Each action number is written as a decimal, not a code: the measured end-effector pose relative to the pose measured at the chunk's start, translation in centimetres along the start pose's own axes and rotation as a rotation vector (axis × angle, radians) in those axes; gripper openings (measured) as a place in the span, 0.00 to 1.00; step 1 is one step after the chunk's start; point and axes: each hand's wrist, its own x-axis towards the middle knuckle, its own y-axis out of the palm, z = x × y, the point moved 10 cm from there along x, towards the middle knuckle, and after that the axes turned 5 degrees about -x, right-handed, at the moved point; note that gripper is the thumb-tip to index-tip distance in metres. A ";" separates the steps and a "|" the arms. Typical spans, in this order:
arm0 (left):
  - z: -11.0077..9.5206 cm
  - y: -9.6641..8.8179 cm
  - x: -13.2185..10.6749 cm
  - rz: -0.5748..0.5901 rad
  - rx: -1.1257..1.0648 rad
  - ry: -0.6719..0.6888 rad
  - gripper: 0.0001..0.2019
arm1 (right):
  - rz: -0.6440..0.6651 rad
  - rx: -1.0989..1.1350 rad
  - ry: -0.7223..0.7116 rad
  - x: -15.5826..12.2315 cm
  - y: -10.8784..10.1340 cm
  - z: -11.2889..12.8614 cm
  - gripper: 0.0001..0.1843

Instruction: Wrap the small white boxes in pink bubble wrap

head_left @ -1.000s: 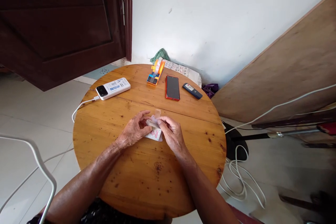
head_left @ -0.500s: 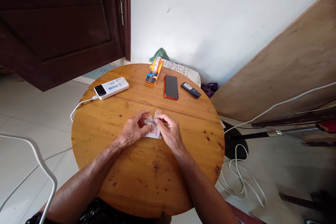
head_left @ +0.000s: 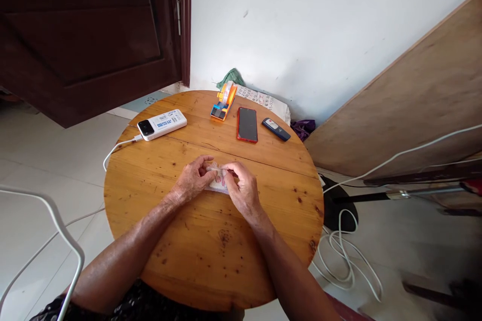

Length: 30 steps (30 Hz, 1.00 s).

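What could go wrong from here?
1. The packet looks thin and crumpled under the left hand and right hand; it might tear or slip.
2. The cable runs from the power bank over the table edge; a snag could drag it.
3. The tape dispenser stands near the far edge; a knock might tip it off.

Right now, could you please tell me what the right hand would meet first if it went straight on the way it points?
The right hand would first meet the small pale packet it is pinching; beyond that, the left hand seems to lie next in line, though depth is unclear.
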 end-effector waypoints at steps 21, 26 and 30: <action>-0.4 -0.4 0.2 0.008 -0.065 -0.058 0.20 | 0.115 -0.261 -0.340 -1.3 0.3 2.8 0.10; -0.3 -0.5 0.2 0.000 -0.061 -0.052 0.21 | 0.098 -0.209 -0.298 -1.2 -0.7 2.9 0.08; -0.1 -0.6 0.2 -0.007 -0.072 -0.058 0.21 | 0.115 -0.089 -0.180 -0.5 -1.6 1.9 0.06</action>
